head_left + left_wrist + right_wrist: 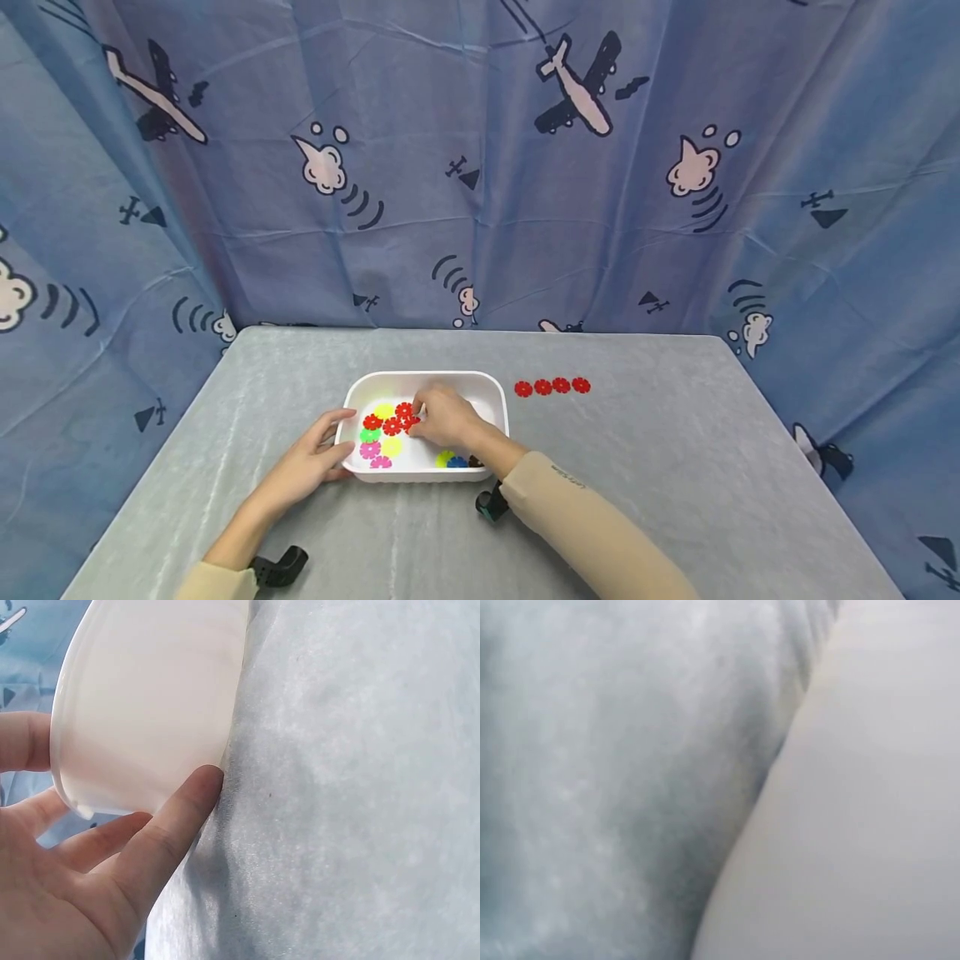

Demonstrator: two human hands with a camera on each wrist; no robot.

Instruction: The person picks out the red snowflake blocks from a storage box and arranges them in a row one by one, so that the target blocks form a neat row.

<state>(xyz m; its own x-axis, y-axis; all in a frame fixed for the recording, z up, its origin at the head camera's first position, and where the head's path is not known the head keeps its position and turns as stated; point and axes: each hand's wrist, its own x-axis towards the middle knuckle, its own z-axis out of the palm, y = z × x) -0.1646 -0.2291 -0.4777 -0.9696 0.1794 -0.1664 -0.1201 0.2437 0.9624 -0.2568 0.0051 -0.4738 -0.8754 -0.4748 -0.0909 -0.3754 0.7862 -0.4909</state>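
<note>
A white plastic tray stands on the table, with flower-shaped discs in it. My left hand holds its left end: fingertips lie at the rim and the thumb is against the wall. Close up in the left wrist view, the fingers of that hand spread over the tray's outer wall. Reaching into the tray, my right hand has thumb and index finger curled about a red flower disc, partly hidden by them. Other red discs lie right beside it. The right wrist view shows blurred tray wall, no hand.
Green, yellow and pink discs lie at the tray's left. A blue disc is near its front right corner. Several red discs form a row on the grey cloth to the right. A patterned curtain hangs behind.
</note>
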